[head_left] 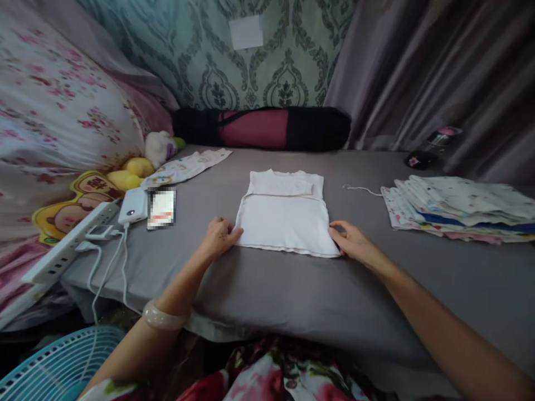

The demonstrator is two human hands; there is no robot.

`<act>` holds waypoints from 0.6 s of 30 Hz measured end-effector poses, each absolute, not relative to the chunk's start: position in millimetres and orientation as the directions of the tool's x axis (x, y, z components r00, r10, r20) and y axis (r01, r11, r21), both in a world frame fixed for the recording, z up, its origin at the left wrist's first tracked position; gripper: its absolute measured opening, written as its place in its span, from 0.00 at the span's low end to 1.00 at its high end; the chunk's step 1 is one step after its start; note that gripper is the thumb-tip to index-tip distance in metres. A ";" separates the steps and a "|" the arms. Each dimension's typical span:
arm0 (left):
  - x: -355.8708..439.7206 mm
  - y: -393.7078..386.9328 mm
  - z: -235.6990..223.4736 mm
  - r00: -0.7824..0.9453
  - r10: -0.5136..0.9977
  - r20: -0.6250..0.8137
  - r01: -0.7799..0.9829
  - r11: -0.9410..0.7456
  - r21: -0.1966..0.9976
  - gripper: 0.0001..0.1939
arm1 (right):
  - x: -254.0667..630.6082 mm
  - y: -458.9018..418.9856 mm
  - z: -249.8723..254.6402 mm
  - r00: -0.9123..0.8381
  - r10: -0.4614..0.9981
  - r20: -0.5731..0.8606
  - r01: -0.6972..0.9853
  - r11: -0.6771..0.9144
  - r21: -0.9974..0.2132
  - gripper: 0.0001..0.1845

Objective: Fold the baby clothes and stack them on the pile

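Note:
A small white shirt (pixel 284 223) lies flat on the grey sheet in front of me, its sleeves folded across the upper part. My left hand (pixel 220 236) pinches its lower left corner, fingers closed. At the lower right corner, my right hand (pixel 349 239) grips the cloth between thumb and fingers. The hem between the two hands runs nearly straight along the near side. To the right rests a stack of folded patterned clothes (pixel 460 209), apart from my right hand.
Left are a power strip (pixel 71 242) with cables, a white power bank (pixel 132 206), plush toys (pixel 156 149) and a patterned cloth (pixel 188 167). A black and maroon long bag (pixel 254 129) lies at the back. A blue fan (pixel 62 362) stands below the near left edge.

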State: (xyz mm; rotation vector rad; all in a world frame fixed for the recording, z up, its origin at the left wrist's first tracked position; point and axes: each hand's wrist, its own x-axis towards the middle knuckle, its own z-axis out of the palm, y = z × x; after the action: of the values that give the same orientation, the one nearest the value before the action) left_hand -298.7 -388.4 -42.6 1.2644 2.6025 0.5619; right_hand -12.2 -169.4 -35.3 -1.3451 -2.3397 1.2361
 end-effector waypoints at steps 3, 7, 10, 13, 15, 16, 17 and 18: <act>-293.3 -394.4 -33.2 -0.628 0.776 -0.061 0.649 0.565 0.509 0.14 | -4.0 -179.1 -27.1 -0.608 0.742 -0.282 0.637 0.244 -0.731 0.25; -289.4 -401.4 -26.0 -0.597 0.801 -0.048 0.593 0.481 0.646 0.23 | 7.4 -185.9 -26.4 -0.716 0.661 -0.225 0.513 0.279 -0.812 0.29; -289.0 -404.2 -24.6 -0.533 0.843 -0.070 0.614 0.443 0.654 0.22 | 14.3 -189.2 -27.3 -0.763 0.623 -0.171 0.477 0.365 -0.800 0.26; -288.6 -406.8 -23.5 -0.504 0.854 -0.131 0.572 0.443 0.690 0.21 | 20.6 -192.4 -25.8 -0.796 0.582 -0.169 0.481 0.438 -0.759 0.28; -288.2 -409.5 -22.2 -0.494 0.854 -0.164 0.505 0.436 0.745 0.23 | 23.9 -193.7 -25.4 -0.814 0.559 -0.154 0.479 0.499 -0.722 0.30; -288.0 -411.1 -21.5 -0.481 0.859 -0.176 0.475 0.424 0.771 0.25 | 25.0 -193.9 -25.9 -0.822 0.554 -0.131 0.472 0.536 -0.700 0.29; -288.1 -412.7 -21.0 -0.462 0.868 -0.182 0.454 0.408 0.792 0.28 | 25.5 -193.7 -27.0 -0.828 0.552 -0.097 0.462 0.575 -0.675 0.28; -288.3 -414.1 -20.8 -0.439 0.880 -0.179 0.448 0.388 0.806 0.29 | 25.6 -193.2 -28.6 -0.831 0.553 -0.057 0.452 0.612 -0.649 0.26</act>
State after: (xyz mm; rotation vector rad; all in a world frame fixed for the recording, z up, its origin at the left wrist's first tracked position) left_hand -288.3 -414.1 -20.8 1.1341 2.0425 0.9222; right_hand 25.6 -193.2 -28.6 -0.8427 -2.6839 1.0185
